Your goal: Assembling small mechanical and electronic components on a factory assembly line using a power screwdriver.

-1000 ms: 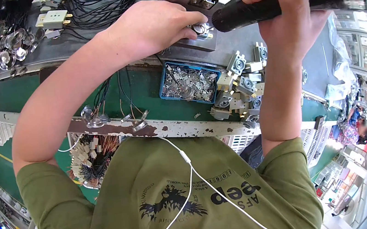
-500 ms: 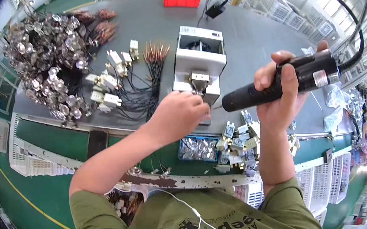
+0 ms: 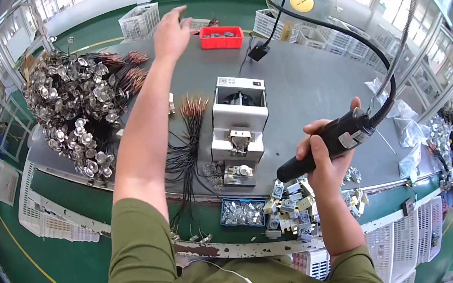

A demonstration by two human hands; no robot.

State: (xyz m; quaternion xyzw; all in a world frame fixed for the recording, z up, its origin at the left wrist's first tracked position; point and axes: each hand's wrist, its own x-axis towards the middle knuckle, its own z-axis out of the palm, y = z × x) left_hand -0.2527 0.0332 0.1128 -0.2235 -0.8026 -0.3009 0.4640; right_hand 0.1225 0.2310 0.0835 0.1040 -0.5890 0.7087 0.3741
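Note:
My left hand reaches to the far side of the grey table, left of a red bin. Its fingers look apart, and nothing shows in them. A black power screwdriver with a cable is gripped in my right hand, its nose tilted down to the left. Left of that nose, a small metal fixture holds a pale part, directly in front of a white box-shaped machine. My left forearm covers most of the white connectors and some of the black wires.
A big heap of shiny metal cups on wires fills the table's left. Along the near edge are a blue tray of small metal pieces and a pile of white-and-grey blocks. A black adapter and a fan are farther back.
My left hand has left the front of the machine and stretched far forward. My right hand has lowered the screwdriver toward me. A pale part now shows in the fixture.

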